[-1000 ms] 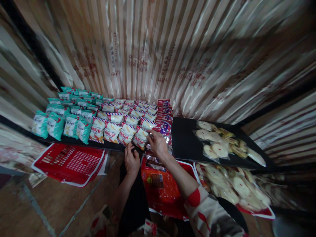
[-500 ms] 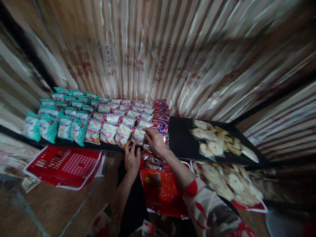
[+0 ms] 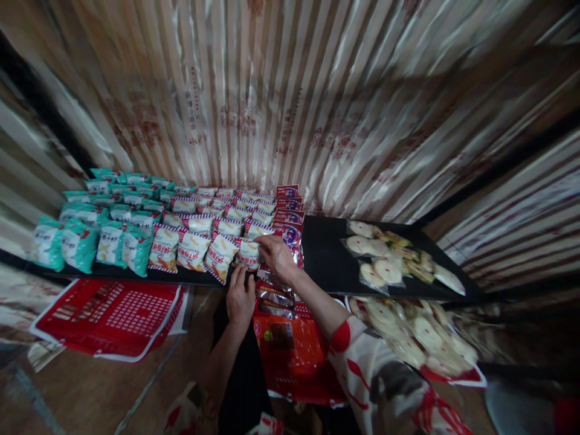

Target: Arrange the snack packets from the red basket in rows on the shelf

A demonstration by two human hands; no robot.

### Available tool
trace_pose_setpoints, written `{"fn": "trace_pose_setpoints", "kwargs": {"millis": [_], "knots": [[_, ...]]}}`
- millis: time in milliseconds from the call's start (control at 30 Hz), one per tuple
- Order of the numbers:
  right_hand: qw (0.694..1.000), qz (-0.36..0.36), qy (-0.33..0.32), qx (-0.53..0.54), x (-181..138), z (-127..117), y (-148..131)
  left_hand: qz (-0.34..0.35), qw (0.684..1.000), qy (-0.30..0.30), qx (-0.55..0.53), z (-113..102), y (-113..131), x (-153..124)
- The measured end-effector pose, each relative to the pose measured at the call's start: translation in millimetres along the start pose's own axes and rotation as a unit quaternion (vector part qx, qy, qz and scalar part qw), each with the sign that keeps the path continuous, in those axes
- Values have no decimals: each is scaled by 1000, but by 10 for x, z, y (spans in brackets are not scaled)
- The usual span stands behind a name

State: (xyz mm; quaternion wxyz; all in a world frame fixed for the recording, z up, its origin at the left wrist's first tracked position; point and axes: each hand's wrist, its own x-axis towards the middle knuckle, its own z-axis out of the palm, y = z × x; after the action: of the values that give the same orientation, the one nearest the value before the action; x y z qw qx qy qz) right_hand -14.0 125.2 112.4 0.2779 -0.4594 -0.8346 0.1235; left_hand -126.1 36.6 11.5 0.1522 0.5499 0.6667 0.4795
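Note:
A small white snack bag (image 3: 248,254) with a striped edge stands at the right end of the front row on the black shelf (image 3: 324,260). My right hand (image 3: 277,261) pinches its upper right side between thumb and fingers. Low at the same bag's front is my left hand (image 3: 240,296), its fingertips curled against the bottom edge. Matching white snack bags (image 3: 193,250) fill the rows to the left and behind. Just right of the held bag, dark red and purple packets (image 3: 289,234) stand in a column, partly covered by my right hand.
Teal snack bags (image 3: 79,244) crowd the shelf's left end. Clear packs of pale round food (image 3: 387,270) lie toward its right end. Below are a red basket (image 3: 113,314), another holding an orange package (image 3: 287,341), and a pile of pale packs (image 3: 421,335). A striped curtain (image 3: 254,90) hangs behind.
The whole view has shifted slightly, so the shelf sits a little lower and further left. Both hands stay at the same snack bag, with my left fingers drawn closer together.

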Motion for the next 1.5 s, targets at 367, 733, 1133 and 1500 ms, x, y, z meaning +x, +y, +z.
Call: {"fn": "trace_pose_setpoints", "kwargs": {"millis": [367,733,1133,1500], "knots": [[998,50,-22,-18,-7,-9,-74,16,999,5,30,-54,56,10],[996,7,-28,-86,3,26,-170,5,999,-11,42,-66,87,13],[981,-48,-13,-190,-279,162,-362,-16,998,-32,42,-47,75,10],[975,13,-41,-216,-266,286,-270,1,1000,-18,23,-73,48,-29]]}}
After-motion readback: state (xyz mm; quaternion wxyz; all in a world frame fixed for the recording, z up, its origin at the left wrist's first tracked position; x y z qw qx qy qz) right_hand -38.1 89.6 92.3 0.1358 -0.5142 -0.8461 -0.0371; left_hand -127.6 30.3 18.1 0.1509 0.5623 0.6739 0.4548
